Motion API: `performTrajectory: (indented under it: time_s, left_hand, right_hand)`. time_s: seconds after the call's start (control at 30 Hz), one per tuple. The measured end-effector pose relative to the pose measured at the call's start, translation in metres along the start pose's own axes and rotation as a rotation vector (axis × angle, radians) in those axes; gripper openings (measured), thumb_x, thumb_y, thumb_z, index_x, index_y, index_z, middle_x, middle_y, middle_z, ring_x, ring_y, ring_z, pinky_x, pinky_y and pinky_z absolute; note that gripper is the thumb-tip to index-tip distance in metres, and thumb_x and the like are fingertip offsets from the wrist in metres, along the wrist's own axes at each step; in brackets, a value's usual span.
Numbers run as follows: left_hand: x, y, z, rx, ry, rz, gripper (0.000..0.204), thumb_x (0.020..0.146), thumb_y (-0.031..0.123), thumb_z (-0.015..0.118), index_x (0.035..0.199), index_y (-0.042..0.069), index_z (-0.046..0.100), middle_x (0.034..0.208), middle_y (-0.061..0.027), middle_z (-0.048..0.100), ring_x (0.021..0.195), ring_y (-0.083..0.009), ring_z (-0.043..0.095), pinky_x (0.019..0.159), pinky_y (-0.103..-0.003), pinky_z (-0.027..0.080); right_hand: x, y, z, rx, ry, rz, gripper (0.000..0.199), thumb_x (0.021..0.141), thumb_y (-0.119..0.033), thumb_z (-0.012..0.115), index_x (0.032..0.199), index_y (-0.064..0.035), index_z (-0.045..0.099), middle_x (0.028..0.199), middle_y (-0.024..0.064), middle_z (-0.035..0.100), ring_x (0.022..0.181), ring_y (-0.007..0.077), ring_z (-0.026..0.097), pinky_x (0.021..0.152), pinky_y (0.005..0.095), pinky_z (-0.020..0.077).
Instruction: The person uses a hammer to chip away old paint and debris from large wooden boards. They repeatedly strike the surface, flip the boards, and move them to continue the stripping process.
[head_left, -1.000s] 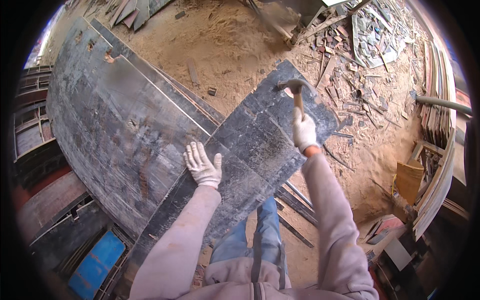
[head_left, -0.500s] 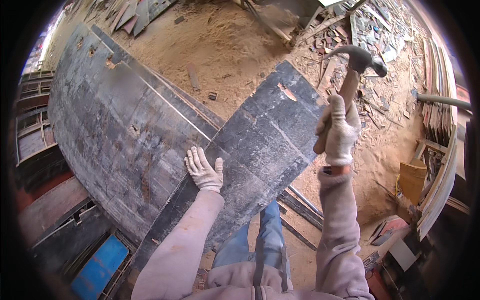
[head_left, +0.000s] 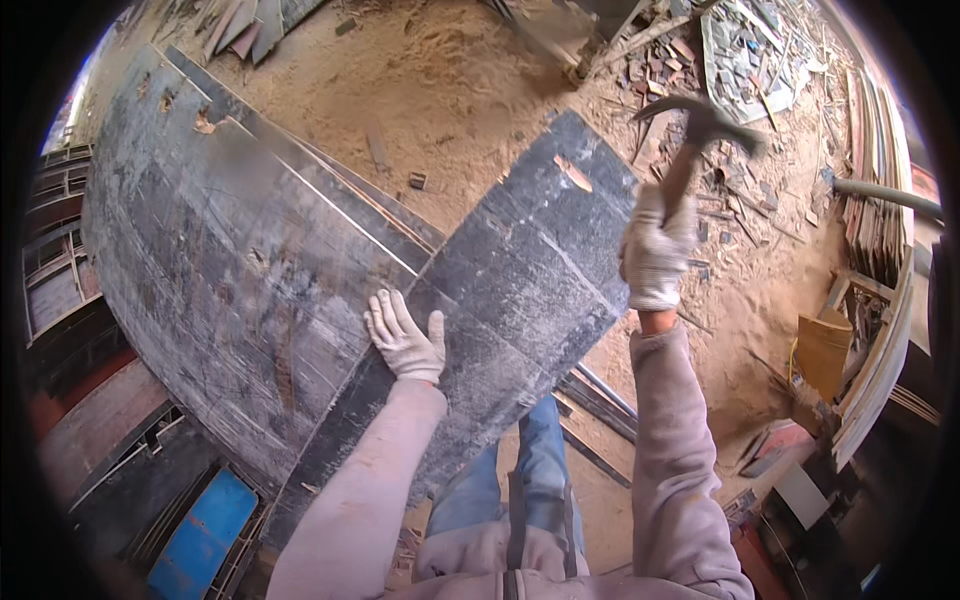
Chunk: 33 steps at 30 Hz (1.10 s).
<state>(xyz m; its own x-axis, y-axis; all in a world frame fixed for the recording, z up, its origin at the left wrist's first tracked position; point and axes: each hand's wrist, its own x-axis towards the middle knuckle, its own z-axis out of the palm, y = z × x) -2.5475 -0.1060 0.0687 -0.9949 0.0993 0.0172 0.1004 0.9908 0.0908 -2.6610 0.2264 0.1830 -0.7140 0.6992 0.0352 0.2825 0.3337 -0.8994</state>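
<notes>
My left hand (head_left: 405,337), in a pale work glove, lies flat with fingers stretched on a dark, worn board (head_left: 520,265). That narrower board rests across a larger scuffed dark panel (head_left: 230,260) on the left. In my gloved right hand (head_left: 660,248) is a claw hammer (head_left: 708,130), gripped by its wooden handle. The hammer is held up past the board's right edge, its head slightly blurred by motion. Light wood shows through a torn patch near the narrow board's far end.
Sawdust-covered ground (head_left: 400,90) stretches beyond the boards. Wood scraps (head_left: 740,70) are heaped at the far right. Stacked sheets (head_left: 875,200) and a pipe (head_left: 885,195) stand along the right side. A blue panel (head_left: 203,535) lies at lower left, beside several frames.
My right hand and the hammer have shifted slightly left, and the hammer head has dropped a little. My left hand stays flat on the board.
</notes>
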Motion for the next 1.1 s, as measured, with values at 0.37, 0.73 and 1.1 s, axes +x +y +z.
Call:
performTrajectory:
  time_s: [0.37, 0.73, 1.1]
  left_hand:
    - [0.013, 0.01, -0.006, -0.091, 0.124, 0.023, 0.08, 0.098, 0.052, 0.055, 0.151, -0.005, 0.035, 0.154, -0.026, 0.04, 0.146, -0.0451, 0.034, 0.12, -0.06, 0.025]
    - [-0.001, -0.001, 0.003, -0.055, 0.104, 0.035, 0.077, 0.102, 0.053, 0.05, 0.152, -0.003, 0.036, 0.154, -0.0245, 0.04, 0.146, -0.0437, 0.035, 0.12, -0.058, 0.026]
    - [-0.002, 0.001, 0.004, -0.039, 0.145, 0.068, 0.076, 0.101, 0.052, 0.052, 0.151, -0.003, 0.037, 0.154, -0.0242, 0.041, 0.146, -0.0431, 0.036, 0.121, -0.058, 0.027]
  right_hand:
    - [-0.034, 0.058, 0.03, -0.157, -0.219, 0.332, 0.033, 0.098, -0.033, 0.066, 0.105, -0.0008, 0.062, 0.085, 0.0206, 0.072, 0.081, 0.0304, 0.072, 0.074, 0.0416, 0.0552]
    - [-0.059, 0.003, -0.012, 0.018, -0.117, 0.267, 0.03, 0.102, -0.028, 0.066, 0.113, -0.0023, 0.056, 0.077, 0.0055, 0.061, 0.064, 0.0157, 0.061, 0.056, 0.0337, 0.0509]
    - [0.017, 0.072, -0.147, 0.186, 0.003, 0.934, 0.056, 0.102, -0.066, 0.045, 0.088, -0.0117, 0.053, 0.062, -0.0065, 0.045, 0.046, 0.0082, 0.042, 0.041, 0.0267, 0.0368]
